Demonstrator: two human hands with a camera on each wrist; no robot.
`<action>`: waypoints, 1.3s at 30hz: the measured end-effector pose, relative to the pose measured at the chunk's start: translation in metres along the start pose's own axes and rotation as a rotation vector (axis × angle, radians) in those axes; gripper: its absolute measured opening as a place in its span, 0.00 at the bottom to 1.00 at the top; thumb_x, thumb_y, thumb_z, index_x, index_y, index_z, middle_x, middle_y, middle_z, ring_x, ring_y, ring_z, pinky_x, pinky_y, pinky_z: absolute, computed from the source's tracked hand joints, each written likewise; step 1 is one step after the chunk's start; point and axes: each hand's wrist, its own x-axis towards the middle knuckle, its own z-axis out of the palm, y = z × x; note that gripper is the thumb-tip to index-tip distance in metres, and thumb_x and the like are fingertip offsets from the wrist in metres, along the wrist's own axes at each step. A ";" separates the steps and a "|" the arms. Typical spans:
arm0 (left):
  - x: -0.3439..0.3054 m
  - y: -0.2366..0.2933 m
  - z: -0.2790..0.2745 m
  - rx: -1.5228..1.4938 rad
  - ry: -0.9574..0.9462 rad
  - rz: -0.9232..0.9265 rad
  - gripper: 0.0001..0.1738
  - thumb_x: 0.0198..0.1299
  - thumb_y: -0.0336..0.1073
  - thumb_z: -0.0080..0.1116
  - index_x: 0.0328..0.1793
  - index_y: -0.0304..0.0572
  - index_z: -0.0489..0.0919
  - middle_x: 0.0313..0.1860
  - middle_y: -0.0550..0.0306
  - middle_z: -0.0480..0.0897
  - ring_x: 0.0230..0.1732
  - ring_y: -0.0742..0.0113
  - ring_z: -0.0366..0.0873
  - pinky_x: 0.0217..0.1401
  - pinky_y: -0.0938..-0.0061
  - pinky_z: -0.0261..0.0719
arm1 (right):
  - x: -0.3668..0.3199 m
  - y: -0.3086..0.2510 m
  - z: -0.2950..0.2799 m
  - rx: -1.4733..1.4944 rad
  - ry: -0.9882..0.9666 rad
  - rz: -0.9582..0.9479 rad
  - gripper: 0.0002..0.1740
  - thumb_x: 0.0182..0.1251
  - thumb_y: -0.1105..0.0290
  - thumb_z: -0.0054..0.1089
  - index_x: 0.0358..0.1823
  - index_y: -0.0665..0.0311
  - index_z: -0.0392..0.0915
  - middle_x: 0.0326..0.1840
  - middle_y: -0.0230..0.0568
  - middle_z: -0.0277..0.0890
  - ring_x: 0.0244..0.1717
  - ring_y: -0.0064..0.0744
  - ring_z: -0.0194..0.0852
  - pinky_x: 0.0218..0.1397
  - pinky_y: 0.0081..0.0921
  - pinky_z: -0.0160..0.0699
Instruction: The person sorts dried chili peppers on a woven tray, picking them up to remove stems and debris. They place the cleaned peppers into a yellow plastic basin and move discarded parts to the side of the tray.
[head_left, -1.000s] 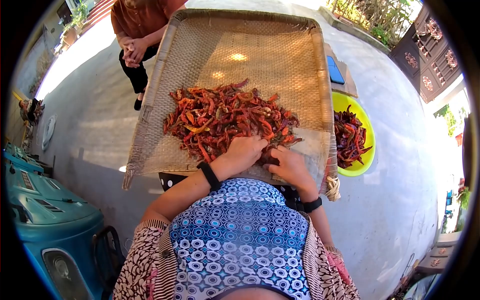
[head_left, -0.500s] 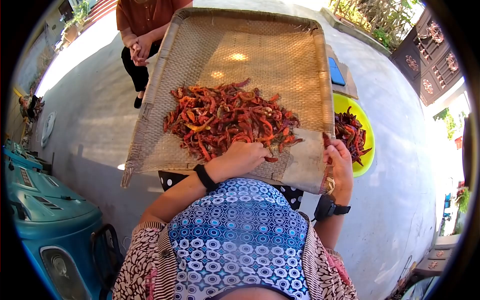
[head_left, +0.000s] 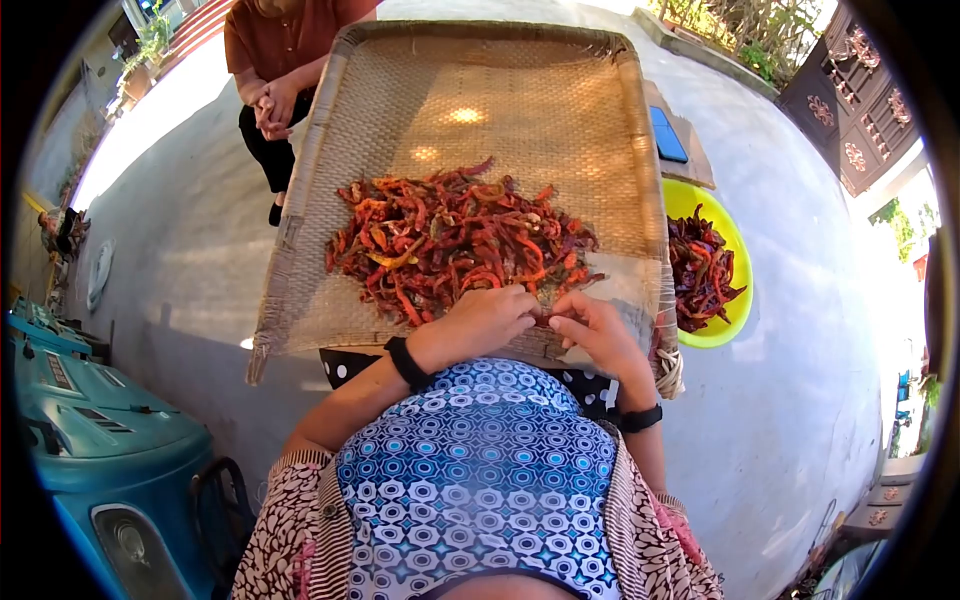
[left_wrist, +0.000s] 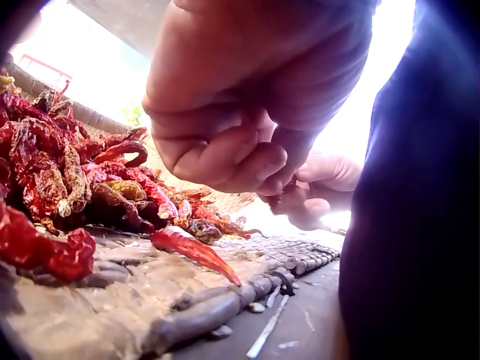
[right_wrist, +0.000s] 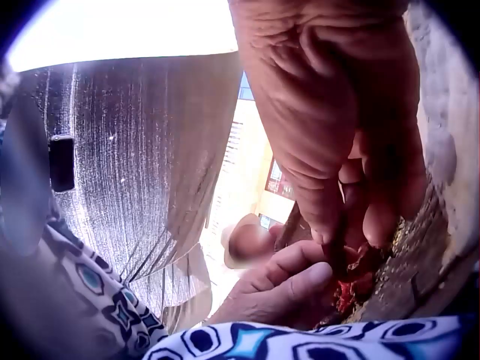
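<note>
Dried red chili peppers point(head_left: 450, 235) lie in a heap on the woven bamboo tray point(head_left: 560, 110) before me. At the tray's near edge, my left hand point(head_left: 485, 318) pinches a dark red dried chili point(left_wrist: 280, 199) with curled fingers. My right hand point(head_left: 598, 330) meets it from the right, thumb and fingertips pinching the same chili. Most of that chili is hidden behind the fingers. Below the left hand, a single bright red chili point(left_wrist: 196, 253) lies near the tray's edge in the left wrist view.
Right of the tray stands a yellow basin point(head_left: 742, 300) with more dried chilies point(head_left: 700, 265). Behind it a blue phone point(head_left: 668, 135) lies on cardboard point(head_left: 690, 170). A person point(head_left: 275, 90) sits beyond the tray's left side. A teal vehicle point(head_left: 110, 440) is at lower left.
My right hand went from beside the left hand out to the tray's right edge, holding a chili near the basin, then came back to the left hand. The left hand has stayed by the heap.
</note>
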 end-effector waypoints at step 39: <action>0.006 -0.011 0.012 0.227 0.013 0.072 0.14 0.62 0.29 0.52 0.53 0.37 0.78 0.71 0.54 0.69 0.31 0.52 0.82 0.34 0.61 0.82 | -0.024 -0.004 -0.086 -0.587 0.958 -0.164 0.13 0.65 0.74 0.61 0.51 0.61 0.77 0.45 0.37 0.78 0.35 0.31 0.77 0.44 0.28 0.77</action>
